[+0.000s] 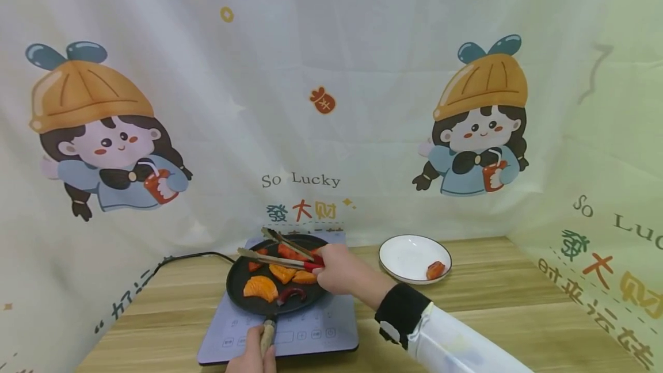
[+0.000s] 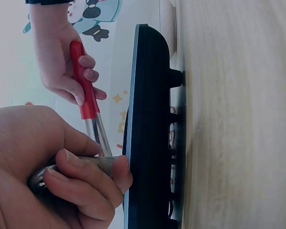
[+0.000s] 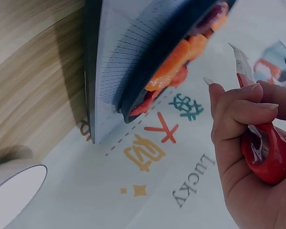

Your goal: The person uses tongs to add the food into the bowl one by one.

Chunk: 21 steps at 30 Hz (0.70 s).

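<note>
My left hand grips the wooden handle of a black frying pan, fingers wrapped round it in the left wrist view. Over the pan, my right hand holds metal tongs with red grips. The tongs' two arms are spread apart above the food, tips toward the pan's far left side. In the pan lie several orange pieces, some redder pieces at the back and a dark red curved piece near the front.
The pan sits on a flat white induction cooker with a black cord running left. To the right, a white plate with a dark rim bears one reddish piece. A printed cloth hangs behind the wooden table.
</note>
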Each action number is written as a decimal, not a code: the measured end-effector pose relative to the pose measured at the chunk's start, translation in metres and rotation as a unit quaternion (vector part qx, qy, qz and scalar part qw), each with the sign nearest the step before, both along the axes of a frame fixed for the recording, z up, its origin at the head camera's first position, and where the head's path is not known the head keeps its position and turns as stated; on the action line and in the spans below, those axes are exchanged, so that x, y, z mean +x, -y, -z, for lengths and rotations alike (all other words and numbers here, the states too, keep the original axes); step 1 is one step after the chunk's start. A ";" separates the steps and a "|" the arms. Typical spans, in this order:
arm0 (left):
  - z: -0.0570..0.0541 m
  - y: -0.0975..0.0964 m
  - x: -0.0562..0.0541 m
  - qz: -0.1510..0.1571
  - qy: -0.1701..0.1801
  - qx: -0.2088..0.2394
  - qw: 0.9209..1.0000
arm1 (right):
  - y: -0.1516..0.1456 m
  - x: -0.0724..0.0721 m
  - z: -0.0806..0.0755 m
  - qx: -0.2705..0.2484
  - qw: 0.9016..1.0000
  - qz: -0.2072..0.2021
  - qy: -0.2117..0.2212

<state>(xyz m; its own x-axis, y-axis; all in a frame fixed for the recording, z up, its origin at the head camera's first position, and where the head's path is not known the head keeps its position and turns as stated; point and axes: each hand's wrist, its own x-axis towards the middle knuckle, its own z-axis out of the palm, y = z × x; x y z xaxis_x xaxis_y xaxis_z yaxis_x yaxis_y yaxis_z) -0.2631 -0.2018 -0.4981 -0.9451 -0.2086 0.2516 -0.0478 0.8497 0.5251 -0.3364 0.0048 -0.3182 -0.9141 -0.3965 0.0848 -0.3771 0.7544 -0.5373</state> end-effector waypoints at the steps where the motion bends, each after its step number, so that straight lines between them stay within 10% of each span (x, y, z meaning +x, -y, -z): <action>1: 0.000 0.000 0.000 0.001 -0.001 0.000 1.000 | -0.003 0.001 -0.001 -0.009 1.000 0.000 0.002; 21: 0.006 0.002 -0.002 -0.012 -0.011 0.020 1.000 | -0.075 0.046 0.004 -0.026 0.995 -0.020 -0.093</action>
